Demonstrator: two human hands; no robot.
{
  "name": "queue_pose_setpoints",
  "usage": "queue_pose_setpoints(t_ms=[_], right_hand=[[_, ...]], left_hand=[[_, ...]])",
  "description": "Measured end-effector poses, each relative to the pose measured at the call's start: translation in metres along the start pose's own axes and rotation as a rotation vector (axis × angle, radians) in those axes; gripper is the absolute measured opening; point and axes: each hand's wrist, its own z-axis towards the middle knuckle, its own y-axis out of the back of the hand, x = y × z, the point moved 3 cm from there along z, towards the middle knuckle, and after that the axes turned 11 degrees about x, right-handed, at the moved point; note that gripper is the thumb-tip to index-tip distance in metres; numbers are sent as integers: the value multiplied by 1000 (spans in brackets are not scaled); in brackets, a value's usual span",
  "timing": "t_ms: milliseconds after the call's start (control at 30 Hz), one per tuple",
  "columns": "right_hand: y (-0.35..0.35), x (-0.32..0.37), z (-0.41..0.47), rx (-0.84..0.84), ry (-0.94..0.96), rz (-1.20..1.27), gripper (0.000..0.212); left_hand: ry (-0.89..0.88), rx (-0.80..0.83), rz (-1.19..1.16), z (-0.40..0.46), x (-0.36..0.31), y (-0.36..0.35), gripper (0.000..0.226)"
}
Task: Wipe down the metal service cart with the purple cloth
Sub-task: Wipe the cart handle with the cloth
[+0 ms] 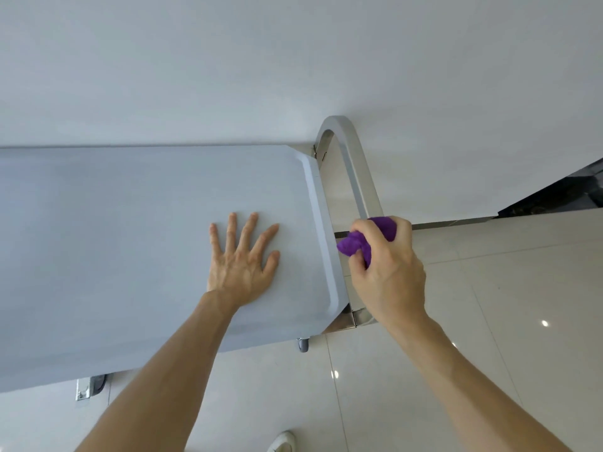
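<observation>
While the left hand point(243, 256) lies flat, fingers spread, on the metal service cart point(130, 239) top, the right hand point(385, 269) clamps the bunched purple cloth point(355, 244) around the push handle point(355, 164), apparently mid-wipe; next likely calls for sliding along the bar.

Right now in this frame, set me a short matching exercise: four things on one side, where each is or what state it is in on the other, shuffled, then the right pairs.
Things:
1. left hand
2. purple cloth
3. caster wheel
4. cart handle

Places or states:
A. under the cart's near corner, on the floor tiles
B. bunched in the right hand
C. flat, fingers spread, on the cart top
D. shiny loop past the cart's right end

Pairs: 1-C, 2-B, 3-A, 4-D
</observation>
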Motion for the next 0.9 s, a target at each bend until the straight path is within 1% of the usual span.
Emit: queue_pose_setpoints(t_ms=[100, 167, 233, 300, 367, 433, 500, 533, 633, 700, 767, 833, 900], right_hand=[[-2, -1, -19, 19, 6, -10, 39], [0, 0, -24, 45, -9, -10, 37], [4, 2, -25, 78, -14, 1, 33], [9, 4, -27, 130, -5, 2, 32], [14, 5, -27, 228, -16, 18, 35], [20, 8, -27, 373, -38, -6, 36], [24, 12, -30, 483, -42, -69, 25], [25, 13, -34, 510, -39, -77, 24], [31, 16, -56, 537, -96, -76, 38], [38, 18, -73, 568, -170, -69, 40], [45, 24, -86, 555, -217, -73, 38], [48, 37, -96, 524, -185, -85, 36], [46, 59, -103, 512, -158, -30, 39]], left_hand=[[-21, 72, -169, -6, 3, 15, 58], [-13, 29, -345, -27, -1, 30, 49], [13, -15, -594, -62, -9, 40, 36], [38, 10, -804, -105, -16, 44, 27], [68, 73, -937, -148, -20, 44, 22], [103, 139, -1013, -189, -18, 44, 19], [132, 171, -1064, -227, -11, 45, 18], [146, 171, -1086, -244, -4, 47, 18], [193, 135, -1143, -284, 21, 60, 18], [242, 90, -1170, -303, 40, 71, 19], [272, 46, -1197, -317, 57, 81, 19], [260, 28, -1222, -326, 70, 93, 20], [209, 34, -1221, -332, 80, 105, 20]])
